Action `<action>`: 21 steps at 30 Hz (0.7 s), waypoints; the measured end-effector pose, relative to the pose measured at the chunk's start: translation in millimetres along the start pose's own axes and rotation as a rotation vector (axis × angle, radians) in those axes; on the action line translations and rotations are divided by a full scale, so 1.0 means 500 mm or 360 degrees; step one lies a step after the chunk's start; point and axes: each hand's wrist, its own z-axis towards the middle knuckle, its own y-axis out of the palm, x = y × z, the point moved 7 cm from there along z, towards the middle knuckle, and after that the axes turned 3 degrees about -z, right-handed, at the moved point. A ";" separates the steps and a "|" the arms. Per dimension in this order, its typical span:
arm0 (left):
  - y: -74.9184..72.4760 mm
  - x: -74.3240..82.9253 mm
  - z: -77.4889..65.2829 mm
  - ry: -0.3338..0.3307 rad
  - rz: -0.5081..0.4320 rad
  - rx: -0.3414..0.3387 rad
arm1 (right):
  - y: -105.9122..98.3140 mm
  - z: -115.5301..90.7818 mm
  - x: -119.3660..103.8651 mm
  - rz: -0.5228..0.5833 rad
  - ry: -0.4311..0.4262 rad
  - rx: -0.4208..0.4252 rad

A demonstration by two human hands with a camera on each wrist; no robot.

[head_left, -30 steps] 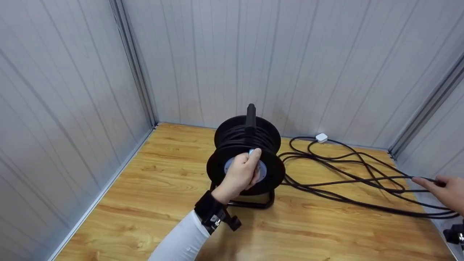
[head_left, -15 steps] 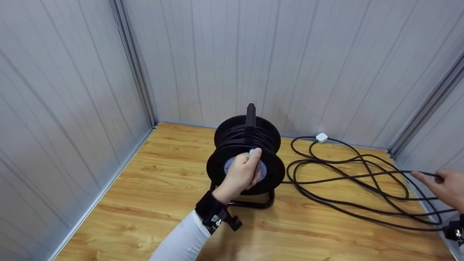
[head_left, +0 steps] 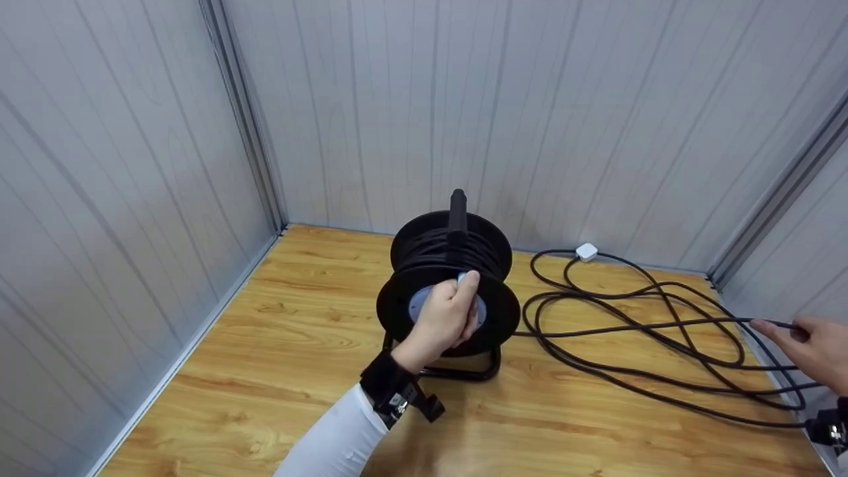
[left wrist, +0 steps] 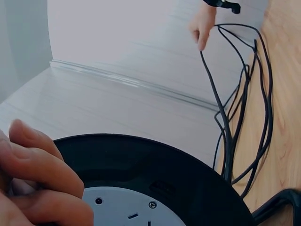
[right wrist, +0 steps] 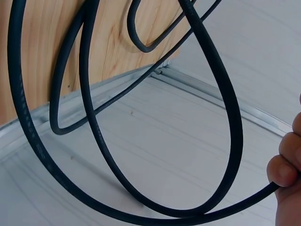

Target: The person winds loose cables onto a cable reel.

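Observation:
A black cable reel (head_left: 404, 298) stands on its tube frame, wound with black cable, its upright grip (head_left: 458, 212) on top. My left hand (head_left: 440, 315) curls round a pale blue knob (head_left: 462, 276) on the reel's near face; the fingers hide most of it. In the left wrist view, the reel's grey centre plate (left wrist: 117, 202) shows socket slots and a screw. Off to the right, my right hand (head_left: 818, 348) holds the black cable (head_left: 636, 327), which runs from the reel to the fingers. The right wrist view shows this hand (right wrist: 289, 160) closed round it.
Loose loops of cable (head_left: 570, 362) spread over the wooden surface (head_left: 298, 397) right of the reel. A white plug (head_left: 586, 252) lies near the back wall (head_left: 397, 119). Panel walls stand at left (head_left: 119, 232) and right (head_left: 788, 278).
The cable loops right of the reel have slid and spread toward the right and front. My right hand rose slightly, then lowered. My left hand stays at the knob.

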 end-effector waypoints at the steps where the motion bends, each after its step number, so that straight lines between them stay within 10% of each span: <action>1: 0.001 0.000 0.000 0.0011 0.0017 -0.0007 | 0.000 0.000 -0.002 -0.0005 -0.0002 0.0002; 21: 0.056 -0.020 0.012 0.0024 0.0255 -0.0004 | 0.018 -0.015 -0.046 -0.0012 -0.0117 -0.0020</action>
